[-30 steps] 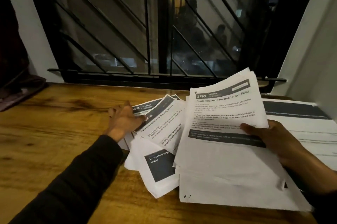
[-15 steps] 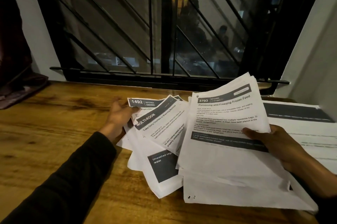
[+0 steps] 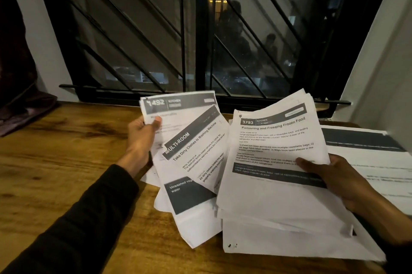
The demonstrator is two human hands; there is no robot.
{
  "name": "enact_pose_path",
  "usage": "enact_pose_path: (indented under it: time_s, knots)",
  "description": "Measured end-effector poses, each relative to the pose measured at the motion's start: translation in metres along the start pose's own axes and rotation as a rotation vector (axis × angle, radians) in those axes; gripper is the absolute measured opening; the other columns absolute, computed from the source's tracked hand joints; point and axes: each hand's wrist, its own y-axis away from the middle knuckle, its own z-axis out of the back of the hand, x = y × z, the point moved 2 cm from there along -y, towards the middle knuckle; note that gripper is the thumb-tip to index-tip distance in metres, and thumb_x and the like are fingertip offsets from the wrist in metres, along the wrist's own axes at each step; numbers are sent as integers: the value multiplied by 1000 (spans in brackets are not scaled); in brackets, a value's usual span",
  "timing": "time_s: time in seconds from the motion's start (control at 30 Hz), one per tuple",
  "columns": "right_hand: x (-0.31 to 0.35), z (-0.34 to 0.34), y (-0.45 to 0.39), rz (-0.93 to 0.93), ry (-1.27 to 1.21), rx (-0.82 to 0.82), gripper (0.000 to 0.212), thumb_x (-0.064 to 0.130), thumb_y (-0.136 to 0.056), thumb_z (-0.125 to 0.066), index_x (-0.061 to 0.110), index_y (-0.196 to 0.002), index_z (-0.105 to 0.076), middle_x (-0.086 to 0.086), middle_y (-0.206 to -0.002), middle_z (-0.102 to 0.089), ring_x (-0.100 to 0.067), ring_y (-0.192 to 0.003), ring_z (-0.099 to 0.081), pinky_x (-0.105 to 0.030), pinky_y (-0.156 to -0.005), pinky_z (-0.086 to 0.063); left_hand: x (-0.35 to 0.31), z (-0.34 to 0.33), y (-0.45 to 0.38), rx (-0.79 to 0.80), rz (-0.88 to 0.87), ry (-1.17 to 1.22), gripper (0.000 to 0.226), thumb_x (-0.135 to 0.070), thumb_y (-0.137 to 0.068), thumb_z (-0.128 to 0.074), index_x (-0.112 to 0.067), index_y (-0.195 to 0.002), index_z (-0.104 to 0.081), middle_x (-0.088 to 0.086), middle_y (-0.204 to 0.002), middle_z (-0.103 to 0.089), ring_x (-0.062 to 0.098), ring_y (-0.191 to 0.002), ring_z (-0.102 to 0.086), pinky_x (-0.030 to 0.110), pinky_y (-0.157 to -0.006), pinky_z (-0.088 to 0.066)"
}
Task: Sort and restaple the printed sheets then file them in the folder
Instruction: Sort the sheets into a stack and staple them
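Observation:
My left hand grips a sheet headed "1492 Kitchen" by its left edge, thumb on the front, and holds it tilted up off the table. Below it lie loose printed sheets, the top one headed "Multi-room". My right hand holds a thick stack of sheets from the right, thumb on top; its front page reads "3793 Portioning and Freezing Frozen Food". A sheet with punched holes lies under the stack. No stapler or folder shows.
The wooden table stretches bare to the left. More printed sheets lie flat at the right by a white wall. A barred dark window runs along the table's far edge. Dark cloth sits at far left.
My left hand went from resting flat on the loose sheets to gripping the "1492" sheet and lifting it up. The right hand's stack stayed roughly in place.

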Motion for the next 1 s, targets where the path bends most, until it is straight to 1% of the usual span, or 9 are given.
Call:
enact_pose_path:
  time_s: [0.1, 0.23, 0.33, 0.53, 0.63, 0.73, 0.8, 0.87, 1.0]
  knots:
    - [0, -1, -1, 1, 11, 3, 30, 31, -87, -67, 18, -114, -60, -3, -99, -64, -25, -89, -58, -39, -86, -42, -1, 18, -11, -59, 19, 111, 10, -10, -97, -57, -15, -98, -66, 10, -109, -72, 32, -96, -70, 52, -84, -57]
    - [1, -2, -1, 7, 32, 2, 36, 32, -88, -66, 19, -120, -58, -6, -108, -64, -31, -99, -58, -42, -89, -43, 3, 25, -15, -72, 35, 198, 15, -5, -96, -58, -17, -93, -67, 8, -105, -72, 37, -104, -67, 58, -92, -53]
    - [-1, -1, -3, -8, 35, -1, 39, 33, -87, -67, 18, -122, -60, -7, -112, -66, -32, -101, -59, -45, -93, -45, 4, 24, -15, -66, 33, 190, 16, -5, -96, -58, -19, -94, -67, 5, -103, -72, 36, -102, -68, 55, -89, -54]
    - [0, -1, -2, 9, 33, 9, 37, 31, -88, -66, 17, -122, -59, -5, -105, -63, -27, -94, -57, -38, -84, -41, 8, 25, -17, -75, 10, 151, 10, -8, -93, -63, -15, -99, -68, 7, -104, -73, 31, -95, -70, 48, -80, -57]
    - [-1, -1, -3, 8, 29, 5, 40, 31, -88, -66, 17, -125, -58, -6, -107, -62, -29, -96, -56, -39, -84, -41, 9, 21, -13, -99, 10, 112, 24, -10, -87, -71, -8, -111, -68, 11, -108, -72, 28, -91, -71, 45, -79, -58]
    - [-2, -1, -4, 9, 27, 6, 39, 30, -88, -66, 16, -124, -59, -8, -109, -64, -30, -98, -58, -40, -86, -43, 9, 15, -8, -80, -4, 91, 27, -13, -82, -76, -9, -108, -70, 7, -102, -74, 24, -87, -74, 40, -74, -60]
    - [-3, -1, -4, 6, 28, 7, 39, 30, -88, -66, 17, -123, -59, -8, -110, -65, -31, -100, -59, -41, -88, -43, 7, 9, -3, -60, -17, 49, 13, -22, -88, -71, -14, -98, -69, 4, -97, -74, 16, -78, -75, 34, -66, -61]
    - [-4, 0, -5, 8, 24, 9, 37, 30, -87, -67, 17, -122, -61, -6, -110, -67, -29, -101, -60, -40, -89, -44, 4, 5, -2, -10, -14, 11, 23, -36, -98, -55, -16, -98, -66, 1, -95, -73, 15, -77, -73, 32, -65, -60]
    - [-5, 0, -5, 17, 20, 23, 35, 32, -86, -68, 20, -118, -63, -2, -107, -69, -26, -97, -62, -42, -91, -46, 5, 4, -4, 59, 124, 65, 41, -44, -105, -35, -17, -113, -65, 9, -107, -74, 29, -97, -71, 47, -90, -55]
